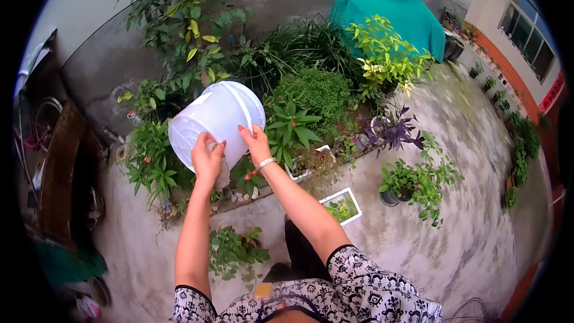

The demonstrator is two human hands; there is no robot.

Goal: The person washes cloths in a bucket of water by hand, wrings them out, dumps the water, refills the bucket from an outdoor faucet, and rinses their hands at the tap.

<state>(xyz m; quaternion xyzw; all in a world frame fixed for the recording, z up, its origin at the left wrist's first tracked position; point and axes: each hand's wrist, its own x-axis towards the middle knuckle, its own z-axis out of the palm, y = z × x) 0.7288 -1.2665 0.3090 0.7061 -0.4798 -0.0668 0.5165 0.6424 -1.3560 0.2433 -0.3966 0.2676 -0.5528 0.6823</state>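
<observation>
A white plastic bucket (pixel 209 116) is held up over the plant bed, tilted on its side with its base toward the lower left and its rim toward the upper right. My left hand (pixel 207 158) is closed at the bucket's lower side, with a greyish cloth (pixel 223 174) hanging beneath the fingers. Near the rim, my right hand (pixel 257 143) pinches the bucket's white handle; a silver bracelet circles that wrist. The bucket's opening and its inside are hidden from view.
Leafy plants (pixel 314 98) and a fruit tree (pixel 194 30) fill the bed ahead. Potted plants stand at the right (pixel 403 185) and near my feet (pixel 236 251). A white rectangular planter (pixel 357 214) lies on the concrete. A green cover (pixel 394 18) drapes something behind.
</observation>
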